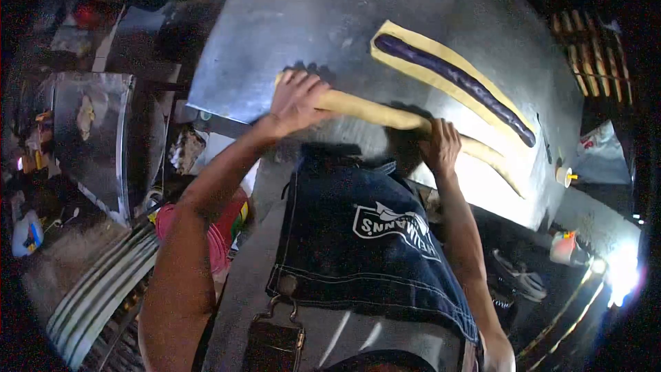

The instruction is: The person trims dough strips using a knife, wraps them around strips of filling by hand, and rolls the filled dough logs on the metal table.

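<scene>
A long pale-yellow dough roll [375, 111] lies along the near edge of the metal table [296, 21]. My left hand [297, 101] lies over its left part, fingers curled across the far side. My right hand [441, 146] grips the roll further right, fingers bent over it. The dough's tapered end [499, 163] continues past my right hand. Beyond it, a flat dough strip [420, 78] slants across the table, with a dark purple filling log [454, 81] lying along it. Both palms are hidden from view.
A thin dark tool [545, 139] and a small cup [564, 177] stand near the table's right edge. A metal-topped surface [96, 131] with a dough scrap is at left. Stacked plastic chairs or slats [103, 296] sit lower left. A bright light [623, 275] shines at lower right.
</scene>
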Demonstrator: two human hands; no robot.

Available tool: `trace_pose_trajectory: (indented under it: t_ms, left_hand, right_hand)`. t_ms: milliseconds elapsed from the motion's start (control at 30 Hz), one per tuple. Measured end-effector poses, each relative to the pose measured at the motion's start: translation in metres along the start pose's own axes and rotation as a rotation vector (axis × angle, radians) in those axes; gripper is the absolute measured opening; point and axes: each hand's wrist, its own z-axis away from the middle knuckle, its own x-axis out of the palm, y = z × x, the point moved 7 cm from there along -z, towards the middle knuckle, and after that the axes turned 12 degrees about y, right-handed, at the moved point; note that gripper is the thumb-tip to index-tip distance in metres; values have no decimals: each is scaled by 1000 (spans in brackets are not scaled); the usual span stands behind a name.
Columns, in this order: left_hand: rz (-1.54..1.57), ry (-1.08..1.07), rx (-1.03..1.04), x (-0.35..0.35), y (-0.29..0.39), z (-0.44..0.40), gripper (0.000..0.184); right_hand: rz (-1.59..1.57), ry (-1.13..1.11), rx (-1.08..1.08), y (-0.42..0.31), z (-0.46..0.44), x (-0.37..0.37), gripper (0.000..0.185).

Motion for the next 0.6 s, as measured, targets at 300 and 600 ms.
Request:
trace_pose_trajectory:
  t_ms: [300, 600]
  left_hand:
    - [-145, -145, -172, -37, 14, -8, 105]
    - [239, -28, 109, 98, 262, -59, 95]
  right_hand:
    - [-6, 202, 22, 86, 32, -60, 51]
    - [-122, 29, 65, 200, 89, -103, 73]
